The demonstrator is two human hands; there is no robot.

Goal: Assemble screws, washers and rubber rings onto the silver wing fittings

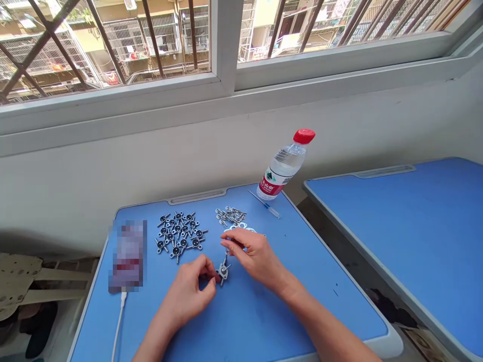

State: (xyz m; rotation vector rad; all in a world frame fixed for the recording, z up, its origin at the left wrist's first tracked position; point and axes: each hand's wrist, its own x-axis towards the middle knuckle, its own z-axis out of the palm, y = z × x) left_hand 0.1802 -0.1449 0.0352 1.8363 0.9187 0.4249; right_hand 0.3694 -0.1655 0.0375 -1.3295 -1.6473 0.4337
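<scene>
My left hand [192,289] is closed at the fingertips on the edge of a small metal fitting [223,271] with lugs and a stem, low over the blue desk. Just above it, my right hand [252,254] pinches a thin metal pin [226,253] that points down toward the fitting. Whether the pin touches the fitting I cannot make out. Behind my right hand lies a pile of small metal pins with round heads [231,216]. Some flat pale gaskets [243,227] show partly behind the right fingers. To the left, several black-centred metal fittings [177,234] lie in a cluster.
The blue desk [271,311] stands against the wall under a barred window. A water bottle [283,171] with a red cap and a blue pen-like tool [266,205] are at its back right. A blurred phone-like object [128,256] with a white cable [118,322] lies left. Another desk [407,216] stands right.
</scene>
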